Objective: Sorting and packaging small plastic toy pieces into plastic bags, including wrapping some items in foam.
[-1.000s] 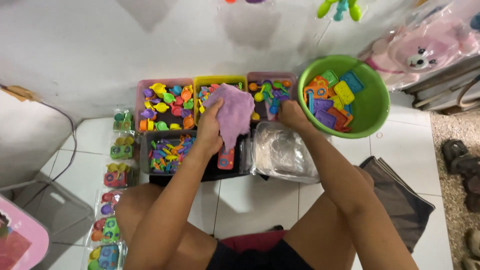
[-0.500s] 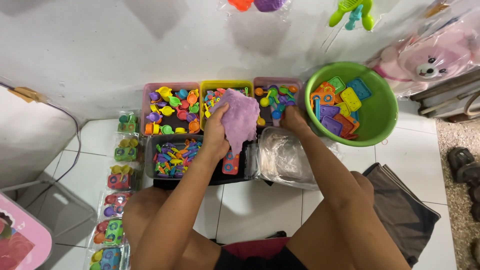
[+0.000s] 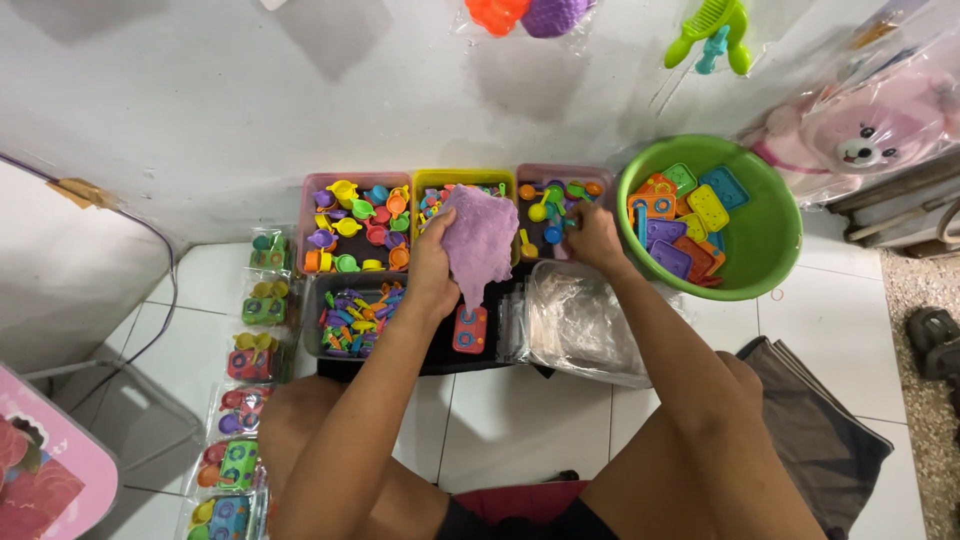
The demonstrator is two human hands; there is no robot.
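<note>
Purple cloth [image 3: 478, 240] held up in left hand [image 3: 432, 275] grip above sorted toy trays. Right hand [image 3: 597, 237] reached into pink tray [image 3: 560, 172]; grip state cannot be told. Green basin [image 3: 760, 240] beside.

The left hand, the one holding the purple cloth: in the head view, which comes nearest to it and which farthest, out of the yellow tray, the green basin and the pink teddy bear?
From the left hand, which holds the purple cloth:
1. Yellow tray, just behind the cloth, by the wall.
2. Green basin, off to the right on the floor.
3. Pink teddy bear, far right, in clear wrapping beyond the basin.
</note>
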